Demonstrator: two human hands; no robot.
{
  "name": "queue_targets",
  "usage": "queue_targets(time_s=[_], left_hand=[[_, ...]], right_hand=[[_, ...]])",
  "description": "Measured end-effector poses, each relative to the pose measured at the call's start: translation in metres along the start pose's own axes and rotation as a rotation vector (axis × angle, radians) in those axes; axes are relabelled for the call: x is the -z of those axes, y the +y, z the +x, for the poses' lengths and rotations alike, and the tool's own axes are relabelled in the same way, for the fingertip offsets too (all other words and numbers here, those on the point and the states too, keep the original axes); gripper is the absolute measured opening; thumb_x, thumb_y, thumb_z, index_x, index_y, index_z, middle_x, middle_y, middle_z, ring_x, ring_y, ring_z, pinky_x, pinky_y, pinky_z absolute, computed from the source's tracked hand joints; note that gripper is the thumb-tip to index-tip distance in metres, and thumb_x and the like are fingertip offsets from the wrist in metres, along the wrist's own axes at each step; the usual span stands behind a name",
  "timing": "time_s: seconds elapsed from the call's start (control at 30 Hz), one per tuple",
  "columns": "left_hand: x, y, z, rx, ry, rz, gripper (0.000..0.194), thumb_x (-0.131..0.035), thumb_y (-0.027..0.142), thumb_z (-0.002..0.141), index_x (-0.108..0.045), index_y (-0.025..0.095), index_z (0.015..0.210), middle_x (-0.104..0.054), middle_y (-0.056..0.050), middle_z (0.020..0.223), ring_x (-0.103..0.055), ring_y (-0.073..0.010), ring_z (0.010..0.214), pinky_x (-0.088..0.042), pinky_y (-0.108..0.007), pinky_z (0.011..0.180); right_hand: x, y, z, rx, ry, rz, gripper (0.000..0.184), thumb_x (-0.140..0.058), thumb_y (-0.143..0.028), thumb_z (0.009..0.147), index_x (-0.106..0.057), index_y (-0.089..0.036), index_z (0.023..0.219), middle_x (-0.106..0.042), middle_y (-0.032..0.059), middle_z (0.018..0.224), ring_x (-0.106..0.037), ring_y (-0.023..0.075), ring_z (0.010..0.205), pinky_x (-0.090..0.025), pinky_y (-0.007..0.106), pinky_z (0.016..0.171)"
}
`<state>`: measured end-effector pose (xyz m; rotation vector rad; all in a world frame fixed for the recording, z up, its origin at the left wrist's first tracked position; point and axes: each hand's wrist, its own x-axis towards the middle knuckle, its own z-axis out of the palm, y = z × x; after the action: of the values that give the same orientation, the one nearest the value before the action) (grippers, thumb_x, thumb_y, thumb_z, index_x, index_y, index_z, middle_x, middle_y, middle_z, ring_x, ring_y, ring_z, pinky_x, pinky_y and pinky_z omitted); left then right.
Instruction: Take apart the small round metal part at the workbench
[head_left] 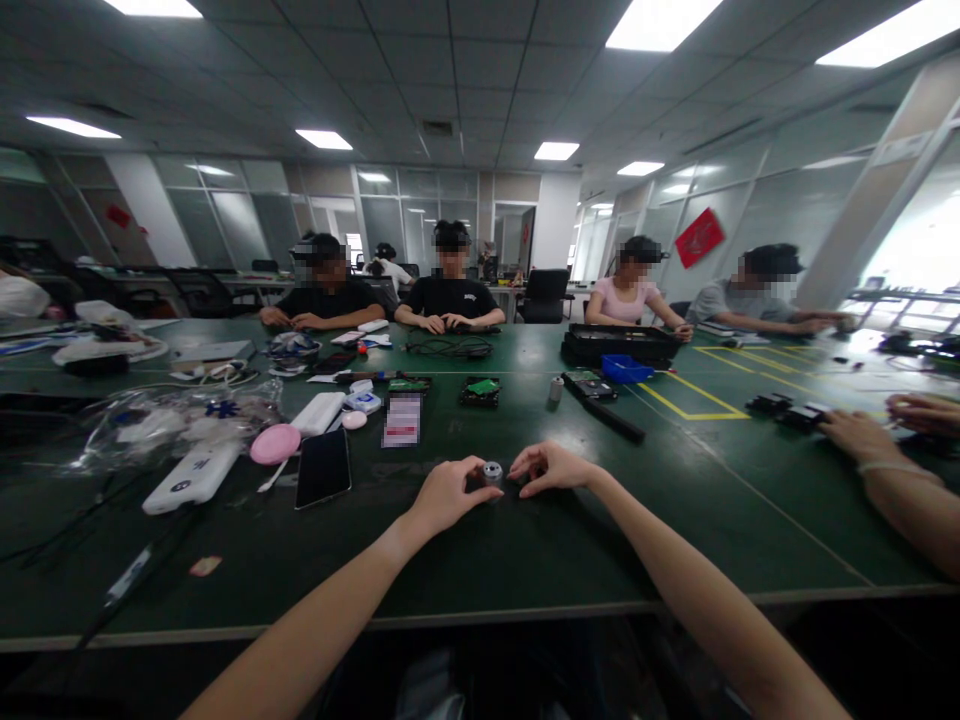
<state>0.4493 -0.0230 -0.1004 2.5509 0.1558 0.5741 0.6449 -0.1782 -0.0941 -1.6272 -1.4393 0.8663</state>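
Note:
On the green table in front of me stands a small silver metal cylinder with holes in its top face, perhaps a small motor. My left hand grips it from the left between thumb and fingers. Just to its right, my right hand hovers with curled fingers and the thumb held apart from them. A slight gap separates those fingertips from the cylinder, and nothing shows between them. Farther back stands a similar silver cylinder.
Left of my hands lie a black phone, a pink round lid, a white power bank and plastic bags. Beyond are circuit-board devices, a black bar and a blue tray. A co-worker's hands work at right.

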Motion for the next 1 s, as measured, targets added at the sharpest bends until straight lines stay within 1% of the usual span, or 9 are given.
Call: queue_targets(time_s=[0.1, 0.23, 0.3, 0.43, 0.5, 0.53, 0.63, 0.77, 1.0], left_hand=[[0.0, 0.0, 0.0, 0.014, -0.003, 0.006, 0.041, -0.065, 0.054, 0.075, -0.065, 0.022, 0.101, -0.068, 0.0, 0.078, -0.057, -0.0151, 0.061, -0.034, -0.023, 0.055], [0.001, 0.0, 0.0, 0.003, -0.001, 0.008, 0.04, -0.066, 0.053, 0.075, -0.065, 0.022, 0.1, -0.068, 0.0, 0.078, -0.057, -0.0152, 0.062, -0.035, -0.023, 0.055], [0.001, 0.001, 0.0, 0.002, -0.001, 0.006, 0.039, -0.065, 0.052, 0.076, -0.065, 0.022, 0.099, -0.068, 0.0, 0.078, -0.057, -0.015, 0.062, -0.035, -0.023, 0.055], [0.0, 0.0, -0.001, -0.005, 0.007, -0.009, 0.037, -0.065, 0.052, 0.076, -0.065, 0.022, 0.099, -0.067, 0.001, 0.076, -0.055, -0.014, 0.06, -0.034, -0.023, 0.054], [-0.001, 0.0, -0.001, -0.007, 0.006, -0.014, 0.038, -0.065, 0.052, 0.076, -0.065, 0.022, 0.098, -0.066, 0.001, 0.074, -0.054, -0.0137, 0.059, -0.033, -0.023, 0.054], [-0.001, -0.001, 0.0, -0.005, 0.006, -0.013, 0.038, -0.065, 0.053, 0.076, -0.065, 0.021, 0.098, -0.065, 0.002, 0.072, -0.054, -0.0136, 0.058, -0.033, -0.023, 0.053], [-0.002, -0.003, 0.0, -0.002, 0.012, -0.002, 0.04, -0.066, 0.053, 0.075, -0.065, 0.02, 0.098, -0.062, 0.002, 0.066, -0.052, -0.0137, 0.057, -0.031, -0.023, 0.053], [-0.002, -0.004, 0.0, -0.01, 0.016, -0.002, 0.039, -0.066, 0.053, 0.075, -0.065, 0.02, 0.096, -0.06, 0.002, 0.064, -0.051, -0.0138, 0.055, -0.03, -0.023, 0.053], [0.0, 0.0, 0.0, -0.009, 0.009, -0.013, 0.035, -0.067, 0.048, 0.076, -0.065, 0.019, 0.096, -0.061, 0.002, 0.066, -0.052, -0.0138, 0.056, -0.031, -0.022, 0.053]], right_hand=[[0.001, 0.004, 0.0, -0.027, -0.02, 0.045, 0.054, -0.083, -0.03, 0.054, -0.065, -0.013, 0.102, -0.072, 0.0112, 0.099, -0.069, 0.0196, 0.086, -0.053, 0.031, 0.076], [-0.002, 0.009, 0.003, -0.039, 0.017, 0.128, 0.046, -0.081, -0.031, 0.057, -0.066, -0.01, 0.095, -0.073, 0.0119, 0.093, -0.07, 0.0214, 0.087, -0.053, 0.037, 0.082], [-0.005, 0.007, 0.005, -0.004, 0.104, 0.182, 0.043, -0.082, -0.031, 0.057, -0.066, -0.01, 0.091, -0.073, 0.0115, 0.089, -0.07, 0.0221, 0.085, -0.054, 0.038, 0.082], [-0.018, -0.005, 0.01, 0.14, 0.4, 0.306, 0.035, -0.083, -0.03, 0.056, -0.063, -0.013, 0.079, -0.073, 0.0057, 0.073, -0.07, 0.0233, 0.085, -0.054, 0.038, 0.08], [-0.028, -0.014, 0.012, 0.217, 0.493, 0.321, 0.03, -0.082, -0.027, 0.058, -0.062, -0.014, 0.076, -0.073, 0.0047, 0.072, -0.07, 0.0229, 0.086, -0.054, 0.037, 0.08], [-0.032, -0.018, 0.013, 0.249, 0.514, 0.307, 0.028, -0.081, -0.027, 0.06, -0.062, -0.014, 0.076, -0.073, 0.0053, 0.075, -0.07, 0.0223, 0.086, -0.054, 0.036, 0.079], [-0.044, -0.029, 0.013, 0.306, 0.527, 0.22, 0.023, -0.079, -0.027, 0.063, -0.064, -0.015, 0.075, -0.074, 0.007, 0.082, -0.07, 0.0209, 0.082, -0.055, 0.035, 0.078], [-0.052, -0.038, 0.012, 0.296, 0.522, 0.128, 0.022, -0.077, -0.031, 0.065, -0.066, -0.015, 0.076, -0.074, 0.0072, 0.083, -0.07, 0.0203, 0.078, -0.055, 0.035, 0.075], [-0.056, -0.036, 0.013, 0.303, 0.54, 0.102, 0.018, -0.074, -0.03, 0.07, -0.066, -0.015, 0.077, -0.073, 0.0065, 0.08, -0.07, 0.0219, 0.082, -0.055, 0.036, 0.077]])
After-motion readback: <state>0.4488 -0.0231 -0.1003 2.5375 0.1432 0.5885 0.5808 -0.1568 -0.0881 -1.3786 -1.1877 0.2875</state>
